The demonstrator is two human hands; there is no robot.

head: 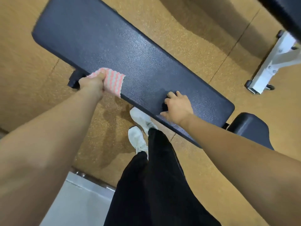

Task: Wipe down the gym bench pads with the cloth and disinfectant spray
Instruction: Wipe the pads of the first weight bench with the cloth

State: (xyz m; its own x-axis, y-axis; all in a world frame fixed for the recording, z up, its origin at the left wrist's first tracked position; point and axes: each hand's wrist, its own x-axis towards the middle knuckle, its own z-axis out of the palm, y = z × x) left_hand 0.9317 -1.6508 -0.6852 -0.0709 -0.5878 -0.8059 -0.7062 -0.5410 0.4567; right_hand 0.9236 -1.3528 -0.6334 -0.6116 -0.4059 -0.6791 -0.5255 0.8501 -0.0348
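Note:
A long dark blue bench pad [130, 51] runs diagonally from the upper left to the right of centre. My left hand [92, 84] grips a pink-and-white striped cloth [114, 80], which lies over the pad's near edge. My right hand [178, 108] rests on the pad near its right end with its fingers bent. A dark patch lies under those fingers, either shadow or an object. No spray bottle is visible.
A smaller dark seat pad [250, 128] adjoins the bench at the right. The white metal frame [273, 62] of another bench stands at the upper right under a black pad [286, 12]. My white shoes [138, 139] stand on the tan floor beside the bench.

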